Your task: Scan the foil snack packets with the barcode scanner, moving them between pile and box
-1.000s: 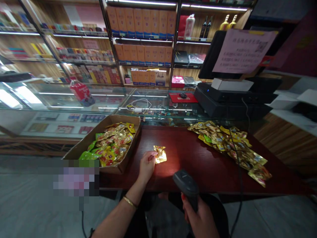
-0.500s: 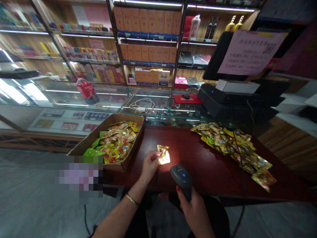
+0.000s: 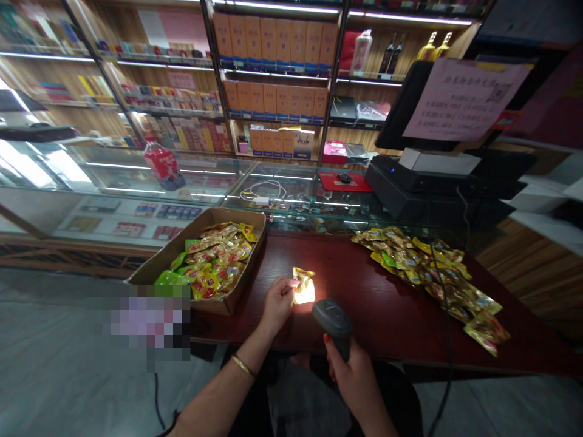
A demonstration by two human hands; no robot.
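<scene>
On the dark-red wooden worktop (image 3: 350,267) in the head view, the left hand (image 3: 279,302) pinched a gold foil packet (image 3: 305,292) by its edge, while the right hand (image 3: 357,373) gripped a barcode scanner (image 3: 332,317) lighting it. Keeping the foil flat and steady probably served best. Beyond stood a glass display counter (image 3: 298,176) and lit shelving (image 3: 373,82).

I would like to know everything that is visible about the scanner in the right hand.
The scanner is dark grey to black and looks like plastic, with a broad, rounded head on a narrower handle. The right hand grips this handle, covering much of it. The head slants forward and towards the left, facing a brightly lit gold packet on the dark red table, without touching it. Its front window is hidden.
</scene>
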